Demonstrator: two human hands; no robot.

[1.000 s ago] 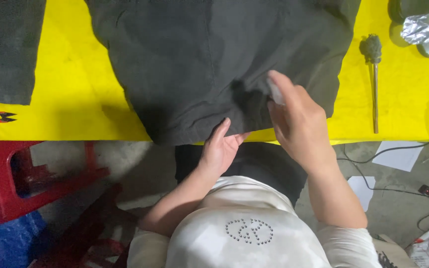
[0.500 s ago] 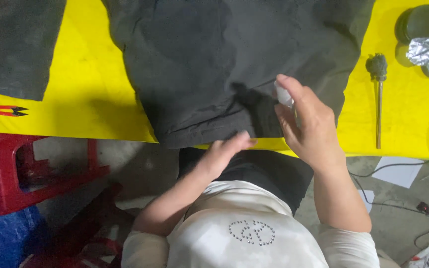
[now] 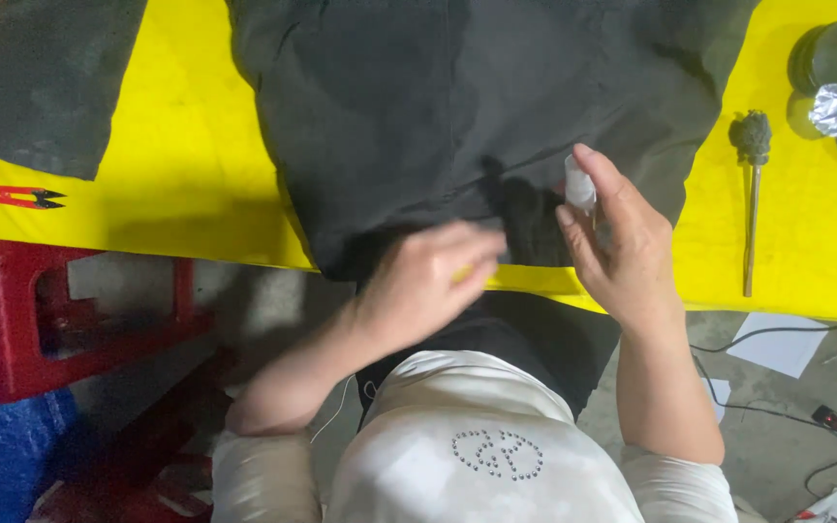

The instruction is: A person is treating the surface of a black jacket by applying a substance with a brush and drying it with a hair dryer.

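Your right hand [image 3: 622, 242] is clenched around a small white plastic bottle [image 3: 578, 184], nozzle hanging just above the dark grey cloth garment [image 3: 457, 107] on the yellow table [image 3: 186, 203] — tilt it and drops may land off target. Your left hand [image 3: 428, 276] lies flat on the hem, grasping nothing; press unevenly and the cloth could slide.
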